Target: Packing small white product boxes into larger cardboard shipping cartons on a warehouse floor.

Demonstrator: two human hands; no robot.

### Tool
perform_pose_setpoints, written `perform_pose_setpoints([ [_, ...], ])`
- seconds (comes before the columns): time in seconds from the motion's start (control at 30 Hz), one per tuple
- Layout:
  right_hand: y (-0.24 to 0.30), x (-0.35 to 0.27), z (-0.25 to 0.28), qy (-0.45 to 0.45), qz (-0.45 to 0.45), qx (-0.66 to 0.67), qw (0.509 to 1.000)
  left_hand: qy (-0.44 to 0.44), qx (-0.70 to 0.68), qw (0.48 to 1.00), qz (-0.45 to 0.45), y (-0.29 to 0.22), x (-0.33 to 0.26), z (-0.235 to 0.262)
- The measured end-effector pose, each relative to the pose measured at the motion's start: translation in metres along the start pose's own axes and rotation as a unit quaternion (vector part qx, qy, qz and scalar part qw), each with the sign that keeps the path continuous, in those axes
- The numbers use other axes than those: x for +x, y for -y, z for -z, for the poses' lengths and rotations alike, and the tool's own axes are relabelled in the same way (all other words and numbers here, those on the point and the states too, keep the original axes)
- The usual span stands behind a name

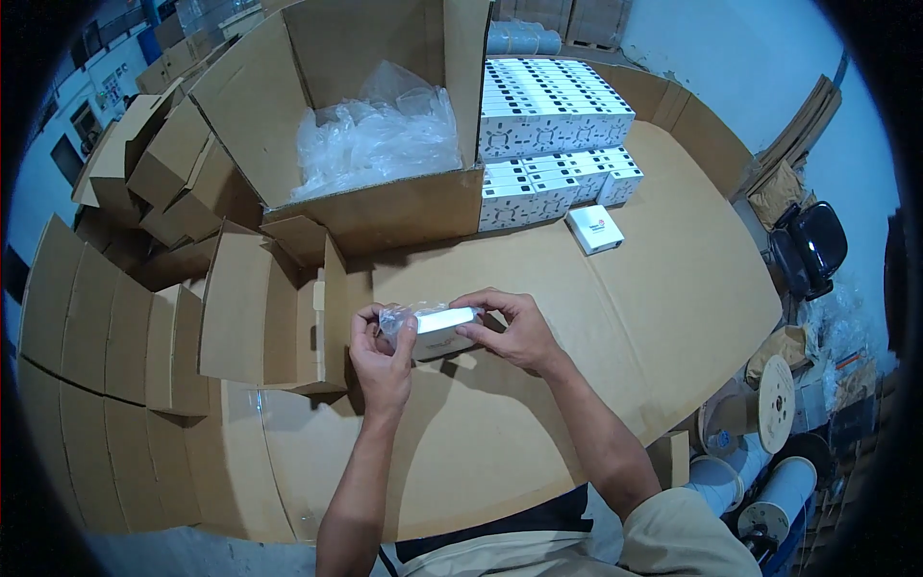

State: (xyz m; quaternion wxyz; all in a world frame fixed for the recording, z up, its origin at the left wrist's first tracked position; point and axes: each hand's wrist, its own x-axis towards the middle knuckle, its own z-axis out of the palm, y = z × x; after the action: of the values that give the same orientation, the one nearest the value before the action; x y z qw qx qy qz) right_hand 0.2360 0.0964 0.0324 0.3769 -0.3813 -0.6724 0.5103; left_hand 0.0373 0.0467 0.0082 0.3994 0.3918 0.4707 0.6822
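Between my two hands, above the cardboard-covered table, is a small white box (pixel 439 342) with a clear plastic bag (pixel 396 315) at its left end. My left hand (pixel 383 350) is closed on the bagged end, its thumb on the near side. At the other end, my right hand (pixel 510 329) pinches the box between thumb and fingers. A similar white box (pixel 595 230) lies alone on the table farther right. Left of my hands stands an open brown carton (pixel 332 317) with a white item partly visible inside.
A large open carton (pixel 385 216) of crumpled clear plastic bags (pixel 380 139) stands at the back. Stacked white boxes (pixel 553 130) sit to its right. Several brown cartons (pixel 87 308) line the left side. Beyond the table's right edge are cable spools (pixel 775 404) and a black chair (pixel 812 245).
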Motion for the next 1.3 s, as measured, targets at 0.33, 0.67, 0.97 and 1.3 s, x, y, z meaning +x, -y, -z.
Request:
perform_pose_setpoints([
  [0.33, -0.004, -0.001, 0.000, -0.005, 0.026, 0.016, 1.000, 0.019, 0.390, 0.811, -0.436, -0.013, -0.018, 0.001],
  [0.67, -0.011, 0.002, 0.002, 0.001, 0.048, -0.014, 0.999, 0.112, 0.414, 0.812, -0.397, -0.017, -0.010, -0.006],
  [0.97, -0.004, 0.002, 0.001, -0.011, 0.079, -0.012, 0.997, 0.102, 0.201, 0.965, -0.134, -0.008, -0.001, 0.007],
  [1.3, 0.024, 0.004, 0.008, 0.011, 0.216, -0.265, 0.940, 0.117, 0.076, 0.989, 0.051, -0.015, 0.000, 0.009],
])
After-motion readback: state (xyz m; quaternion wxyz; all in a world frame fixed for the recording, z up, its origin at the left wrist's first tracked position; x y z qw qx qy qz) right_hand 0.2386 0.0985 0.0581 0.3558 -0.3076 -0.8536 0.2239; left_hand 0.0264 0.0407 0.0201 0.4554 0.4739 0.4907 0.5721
